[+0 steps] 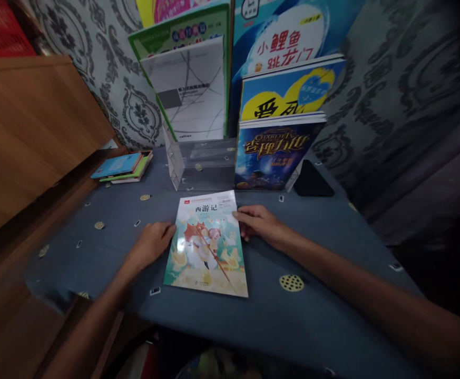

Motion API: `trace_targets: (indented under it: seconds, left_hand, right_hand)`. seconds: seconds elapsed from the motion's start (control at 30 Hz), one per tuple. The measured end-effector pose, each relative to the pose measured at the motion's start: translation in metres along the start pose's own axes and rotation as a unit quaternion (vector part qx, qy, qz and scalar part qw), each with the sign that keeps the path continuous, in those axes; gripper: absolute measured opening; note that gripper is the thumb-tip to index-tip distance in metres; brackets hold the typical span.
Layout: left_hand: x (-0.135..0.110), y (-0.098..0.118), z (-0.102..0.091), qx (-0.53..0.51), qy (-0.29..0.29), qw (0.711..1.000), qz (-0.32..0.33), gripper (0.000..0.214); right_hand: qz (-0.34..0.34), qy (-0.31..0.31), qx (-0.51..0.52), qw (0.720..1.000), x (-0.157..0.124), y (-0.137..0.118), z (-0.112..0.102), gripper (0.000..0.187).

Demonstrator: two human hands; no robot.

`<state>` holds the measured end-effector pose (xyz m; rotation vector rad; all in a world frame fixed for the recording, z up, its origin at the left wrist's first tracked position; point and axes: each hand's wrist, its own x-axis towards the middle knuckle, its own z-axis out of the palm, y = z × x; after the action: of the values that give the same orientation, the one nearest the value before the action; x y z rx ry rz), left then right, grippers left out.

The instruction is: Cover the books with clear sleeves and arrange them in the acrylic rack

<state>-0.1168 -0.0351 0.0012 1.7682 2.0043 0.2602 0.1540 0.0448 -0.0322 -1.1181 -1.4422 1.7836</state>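
Note:
A thin paperback book (206, 247) lies face up on the dark blue tablecloth, its cover showing an illustrated figure with a long staff. My left hand (153, 243) is closed at the book's left edge, with the fingertips partly hidden by it. At the upper right edge, my right hand (259, 223) pinches the book, thumb near the cover and the other fingers curled beside and beneath. Just behind stands a clear acrylic book rack (209, 176). A dark blue book (275, 152) fills its front right slot, with a yellow and blue book (293, 89) behind.
A white booklet (202, 100) leans in the rack's left side before a green book (174, 39). Several books (121, 166) lie stacked at the left. A dark flat object (312, 179) rests right of the rack. A wooden cabinet (36, 126) borders the table's left; patterned curtain (138, 100) hangs behind.

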Motion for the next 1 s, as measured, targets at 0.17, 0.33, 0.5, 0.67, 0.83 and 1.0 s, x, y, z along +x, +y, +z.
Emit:
trace_targets:
  seconds: [0.17,0.33,0.5,0.67,0.83,1.0]
  left_hand:
    - [0.015,0.015,-0.001,0.164,0.111,0.978,0.066,0.030]
    - [0.042,0.015,0.012,0.132,0.136,0.970,0.152,0.029]
    - [0.059,0.004,0.025,0.121,0.171,0.960,0.188,0.028]
    - [0.063,-0.005,0.033,0.101,0.205,0.948,0.220,0.030]
    - [0.064,-0.005,0.034,0.118,0.202,0.947,0.218,0.031]
    - [0.064,-0.004,0.035,0.109,0.206,0.949,0.212,0.031]
  right_hand:
    - [-0.009,0.034,-0.136,0.990,0.002,-0.002,-0.008,0.030]
    - [-0.171,0.143,-0.386,0.895,-0.002,-0.008,-0.011,0.022]
    - [-0.335,0.007,-0.479,0.811,0.008,-0.011,0.030,0.023]
    - [-0.358,-0.085,-0.517,0.773,0.035,-0.001,0.066,0.038]
    - [-0.338,-0.071,-0.523,0.779,0.041,0.009,0.052,0.046]
    - [-0.317,-0.018,-0.521,0.793,0.034,0.016,0.009,0.045]
